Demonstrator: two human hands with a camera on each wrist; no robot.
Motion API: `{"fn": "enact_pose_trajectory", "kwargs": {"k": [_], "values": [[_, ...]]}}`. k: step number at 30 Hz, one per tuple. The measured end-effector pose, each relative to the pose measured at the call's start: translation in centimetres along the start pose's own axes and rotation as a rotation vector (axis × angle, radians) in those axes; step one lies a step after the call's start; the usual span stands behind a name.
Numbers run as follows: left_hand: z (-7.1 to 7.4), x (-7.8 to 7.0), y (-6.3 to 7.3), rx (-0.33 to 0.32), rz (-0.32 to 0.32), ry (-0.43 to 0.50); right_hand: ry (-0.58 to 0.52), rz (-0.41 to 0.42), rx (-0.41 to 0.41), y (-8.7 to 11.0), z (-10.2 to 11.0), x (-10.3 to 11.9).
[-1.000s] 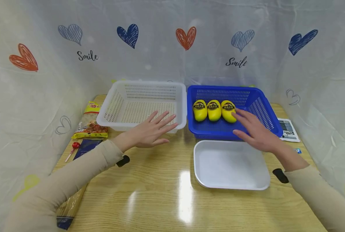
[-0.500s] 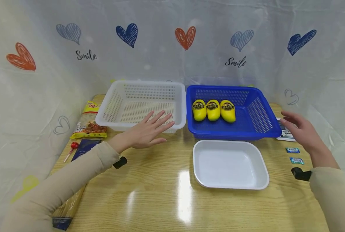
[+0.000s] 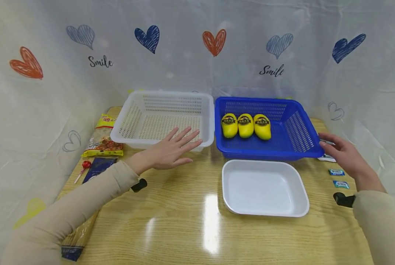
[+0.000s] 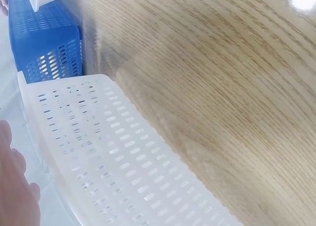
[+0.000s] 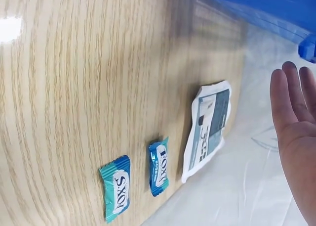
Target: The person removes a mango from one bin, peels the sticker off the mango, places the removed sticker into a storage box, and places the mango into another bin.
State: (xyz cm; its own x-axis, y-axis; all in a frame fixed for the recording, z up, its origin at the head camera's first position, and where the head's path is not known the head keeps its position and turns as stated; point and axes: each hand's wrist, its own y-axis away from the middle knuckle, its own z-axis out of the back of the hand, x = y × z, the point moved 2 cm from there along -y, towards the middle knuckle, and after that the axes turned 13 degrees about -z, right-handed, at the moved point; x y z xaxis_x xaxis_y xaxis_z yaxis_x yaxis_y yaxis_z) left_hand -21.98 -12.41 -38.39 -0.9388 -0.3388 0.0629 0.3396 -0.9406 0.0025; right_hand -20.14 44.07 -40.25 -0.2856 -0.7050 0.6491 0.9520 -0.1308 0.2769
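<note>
My left hand (image 3: 165, 151) is spread palm down with straight fingers over the front rim of a white perforated basket (image 3: 171, 127). Nothing is in its grasp. At the right front corner of a blue basket (image 3: 250, 151) is my right hand (image 3: 348, 156), its fingertips at or very near the rim; whether they touch is hard to tell. In the right wrist view its fingers (image 5: 279, 95) look extended and hold nothing. Inside the blue basket, three yellow mango-shaped fruits (image 3: 245, 126) with black labels lie in a row toward the left. The white basket has nothing in it.
A white tray (image 3: 265, 189) stands before the blue basket. Two small wrapped candies (image 3: 338, 178) and a white packet (image 5: 207, 129) lie at right. Along the left edge are a yellow snack bag (image 3: 104, 138), a red lollipop (image 3: 86, 164) and a long dark-blue-ended package (image 3: 99, 165).
My right hand has moved from above the fruits out to the right side of the blue basket, then slightly left to its corner. The left hand has stayed in place.
</note>
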Motion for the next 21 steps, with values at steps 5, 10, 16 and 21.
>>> {"fn": "enact_pose_trajectory", "kwargs": {"k": [5, 10, 16, 21], "values": [[-0.2, 0.0, -0.1, 0.009, 0.001, -0.009, -0.039, 0.011, -0.001, -0.3, -0.2, -0.3], [-0.3, -0.1, -0.2, 0.002, -0.008, -0.012, -0.081, 0.009, 0.022, -0.7, -0.5, -0.5], [-0.1, -0.1, -0.8, -0.003, -0.018, 0.01, -0.089, -0.012, 0.031, -0.8, -0.7, -0.8], [0.3, 0.2, -1.6, 0.007, -0.014, 0.008, -0.145, -0.009, 0.042, -1.1, -0.8, -1.0]]}}
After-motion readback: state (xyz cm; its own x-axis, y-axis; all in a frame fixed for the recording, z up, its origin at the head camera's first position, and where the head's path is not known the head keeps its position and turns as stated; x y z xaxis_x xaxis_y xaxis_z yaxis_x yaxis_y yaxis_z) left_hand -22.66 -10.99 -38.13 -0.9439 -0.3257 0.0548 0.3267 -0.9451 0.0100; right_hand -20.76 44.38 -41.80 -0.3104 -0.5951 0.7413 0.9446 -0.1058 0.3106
